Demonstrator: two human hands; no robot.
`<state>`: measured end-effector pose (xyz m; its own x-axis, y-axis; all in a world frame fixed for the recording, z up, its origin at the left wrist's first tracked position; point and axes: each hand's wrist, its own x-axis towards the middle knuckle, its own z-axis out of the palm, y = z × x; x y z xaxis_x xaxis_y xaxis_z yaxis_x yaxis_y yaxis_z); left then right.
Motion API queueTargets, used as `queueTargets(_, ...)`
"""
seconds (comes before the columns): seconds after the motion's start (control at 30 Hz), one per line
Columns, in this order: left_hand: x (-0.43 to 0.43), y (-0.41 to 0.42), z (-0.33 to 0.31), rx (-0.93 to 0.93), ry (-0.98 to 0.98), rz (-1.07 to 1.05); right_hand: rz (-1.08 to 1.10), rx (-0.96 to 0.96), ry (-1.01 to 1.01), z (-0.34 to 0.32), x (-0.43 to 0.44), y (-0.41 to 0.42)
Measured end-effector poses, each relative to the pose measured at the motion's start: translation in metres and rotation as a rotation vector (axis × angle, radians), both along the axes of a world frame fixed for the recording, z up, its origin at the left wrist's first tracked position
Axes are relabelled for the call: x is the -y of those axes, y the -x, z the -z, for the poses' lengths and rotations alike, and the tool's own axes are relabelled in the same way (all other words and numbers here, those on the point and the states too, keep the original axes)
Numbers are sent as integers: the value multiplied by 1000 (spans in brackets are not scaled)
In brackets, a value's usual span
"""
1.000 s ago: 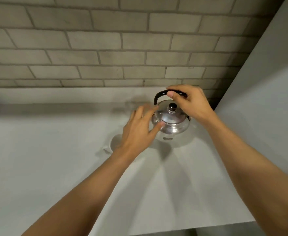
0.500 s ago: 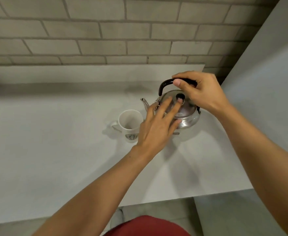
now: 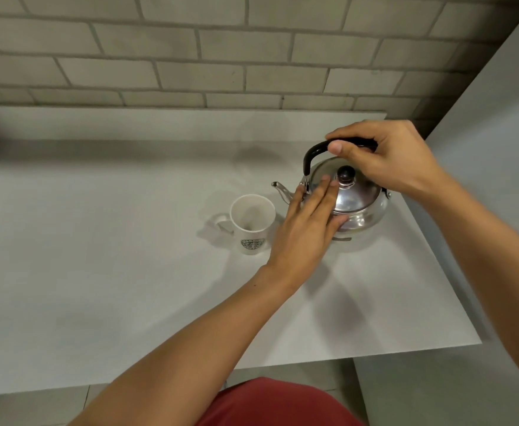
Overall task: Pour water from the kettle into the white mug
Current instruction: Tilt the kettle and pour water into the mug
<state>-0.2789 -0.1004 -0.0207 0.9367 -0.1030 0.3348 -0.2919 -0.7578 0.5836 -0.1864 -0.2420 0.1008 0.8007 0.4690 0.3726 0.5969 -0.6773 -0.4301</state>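
On the kettle [image 3: 358, 207], right hand [image 3: 390, 158] clamps the handle [image 3: 313, 150]; left hand [image 3: 306, 232] lies flat, fingers spread.

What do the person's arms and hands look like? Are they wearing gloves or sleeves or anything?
No gloves and no sleeves. Both forearms are bare all the way to the picture's edge. The left hand and right hand show no rings, watch or bracelets, and the nails look short. The only clothing in view is something red at the bottom.

Light: dim, soft, from above.
Shadows: faint, on the counter [image 3: 98, 287] under both arms.
Glare: small highlights on the kettle [image 3: 359, 207].
Edges: brick lines bend.
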Motion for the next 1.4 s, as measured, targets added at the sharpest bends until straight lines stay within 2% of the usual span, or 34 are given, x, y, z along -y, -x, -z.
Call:
queueTargets(0.3, 9, 26, -1, 47, 194, -57, -94, 38, 148, -15, -15, 14)
queueTargets(0.47, 7, 37, 4, 13, 275, -58, -148, 67, 206, -14, -23, 24)
queueTargets(0.93, 9, 36, 10, 37, 484, -39, -170, 64, 302, -28, -44, 29)
queueTargets(1.4, 12, 26, 12, 107, 592, -72, -161, 80, 411, -45, -65, 31)
